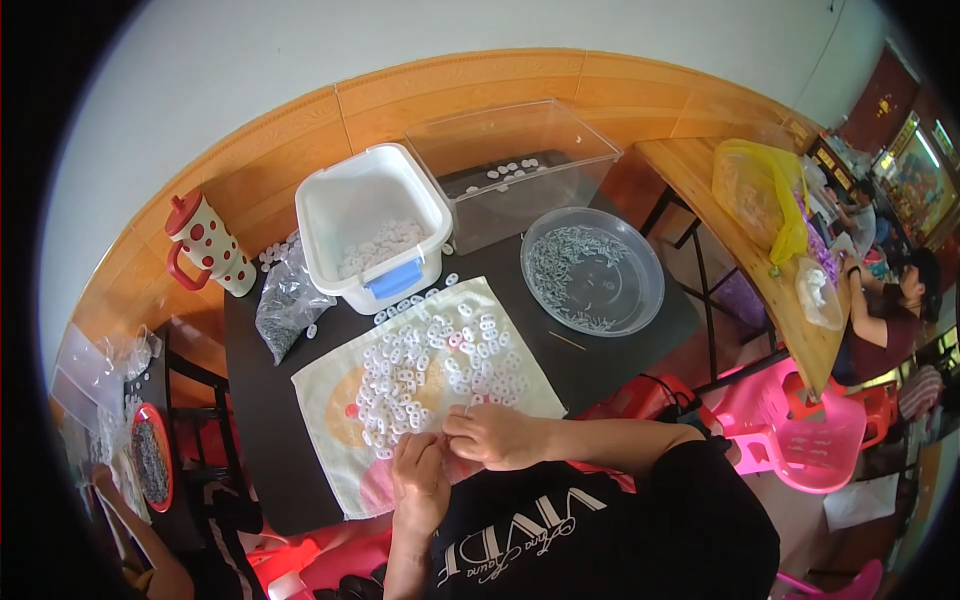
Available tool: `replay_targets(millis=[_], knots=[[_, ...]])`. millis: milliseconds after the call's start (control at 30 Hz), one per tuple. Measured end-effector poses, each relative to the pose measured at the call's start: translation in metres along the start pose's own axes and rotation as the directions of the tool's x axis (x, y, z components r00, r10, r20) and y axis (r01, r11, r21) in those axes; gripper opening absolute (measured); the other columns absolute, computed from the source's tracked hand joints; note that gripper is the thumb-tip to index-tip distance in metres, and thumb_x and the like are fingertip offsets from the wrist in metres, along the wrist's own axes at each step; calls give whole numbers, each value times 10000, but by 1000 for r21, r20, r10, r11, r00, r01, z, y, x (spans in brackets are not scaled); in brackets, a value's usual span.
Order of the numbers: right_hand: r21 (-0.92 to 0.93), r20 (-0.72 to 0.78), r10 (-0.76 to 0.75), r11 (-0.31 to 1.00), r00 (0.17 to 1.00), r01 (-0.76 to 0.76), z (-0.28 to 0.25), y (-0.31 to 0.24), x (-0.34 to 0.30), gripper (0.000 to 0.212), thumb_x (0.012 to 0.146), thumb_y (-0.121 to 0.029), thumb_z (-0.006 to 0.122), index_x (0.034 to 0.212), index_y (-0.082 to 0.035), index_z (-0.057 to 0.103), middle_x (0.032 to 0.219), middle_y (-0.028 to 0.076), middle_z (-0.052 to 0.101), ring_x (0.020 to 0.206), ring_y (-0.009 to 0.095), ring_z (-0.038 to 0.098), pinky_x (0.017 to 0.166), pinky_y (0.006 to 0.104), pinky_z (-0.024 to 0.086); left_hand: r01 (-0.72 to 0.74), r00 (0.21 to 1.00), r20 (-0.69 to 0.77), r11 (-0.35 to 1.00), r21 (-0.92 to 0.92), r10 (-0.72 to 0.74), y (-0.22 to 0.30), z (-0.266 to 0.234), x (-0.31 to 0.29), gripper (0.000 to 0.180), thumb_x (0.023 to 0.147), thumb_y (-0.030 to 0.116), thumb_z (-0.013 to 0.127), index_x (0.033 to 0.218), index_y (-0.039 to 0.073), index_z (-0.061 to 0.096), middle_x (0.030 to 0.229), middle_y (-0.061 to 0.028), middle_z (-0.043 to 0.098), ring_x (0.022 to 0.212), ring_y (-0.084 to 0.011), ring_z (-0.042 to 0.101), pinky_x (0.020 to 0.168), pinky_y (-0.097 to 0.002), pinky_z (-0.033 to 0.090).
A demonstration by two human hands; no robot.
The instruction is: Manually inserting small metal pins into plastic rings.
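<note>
My left hand (421, 474) and my right hand (491, 436) meet over the near edge of a patterned cloth (330, 400). The fingers of both are pinched together, and whatever lies between them is hidden or too small to make out. Just beyond my fingertips, a heap of small white plastic pieces with two holes (400, 385) spreads across the cloth. Behind the cloth stands a white bin with a blue latch (318, 215), holding more white pieces (385, 245). On the right, a round clear basin (650, 285) contains many small grey screw-like parts (565, 265).
A clear rectangular box (500, 215) with a few white pieces sits at the back. Left of the bin are a plastic bag of grey parts (285, 310) and a dotted tumbler (210, 250). A thin stick (567, 341) lies by the basin. Other people work on both sides.
</note>
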State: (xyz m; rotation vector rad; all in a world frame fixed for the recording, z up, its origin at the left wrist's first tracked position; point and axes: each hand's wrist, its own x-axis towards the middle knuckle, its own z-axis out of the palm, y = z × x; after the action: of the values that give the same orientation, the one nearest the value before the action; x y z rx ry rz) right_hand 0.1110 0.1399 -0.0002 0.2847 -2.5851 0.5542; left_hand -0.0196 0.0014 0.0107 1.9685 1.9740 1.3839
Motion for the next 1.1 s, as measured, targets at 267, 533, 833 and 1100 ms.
replay_targets(millis=[267, 533, 833, 1100], knots=[[-76, 25, -3, 997, 1000, 4, -4, -3, 3, 144, 697, -92, 653, 773, -31, 547, 921, 111, 514, 871, 270, 563, 686, 358, 511, -12, 998, 62, 998, 60, 9, 6, -2, 2, 96, 731, -114, 600, 802, -50, 590, 877, -164, 602, 777, -348, 566, 670, -418, 478], [6, -63, 11, 1000, 998, -10, -4, -2, 3, 194, 702, -72, 669, 853, -47, 551, 941, 88, 521, 872, 258, 581, 660, 378, 506, 60, 998, -7, 998, -33, -61, 1, -4, -6, 254, 738, -134, 593, 962, -49, 676, 924, -180, 653, 809, -333, 630, 707, -389, 512], [-318, -556, 2, 923, 831, -215, -151, 60, 53, 116, 756, 55, 616, 827, -30, 585, 788, 123, 596, 725, 282, 605, 644, 382, 482, 21, 997, -77, 999, -34, -24, 3, -8, -10, 266, 722, -57, 708, 986, -40, 693, 923, -166, 678, 807, -322, 626, 720, -383, 515], [128, -580, 488, 845, 652, -519, -208, 116, 3, 33, 887, -3, 648, 909, 8, 670, 805, -7, 627, 726, 67, 559, 660, 227, 452, -22, 992, -125, 1000, -15, 20, 0, -3, -10, 252, 712, -36, 720, 962, -12, 695, 911, -129, 680, 881, -331, 601, 744, -399, 502]])
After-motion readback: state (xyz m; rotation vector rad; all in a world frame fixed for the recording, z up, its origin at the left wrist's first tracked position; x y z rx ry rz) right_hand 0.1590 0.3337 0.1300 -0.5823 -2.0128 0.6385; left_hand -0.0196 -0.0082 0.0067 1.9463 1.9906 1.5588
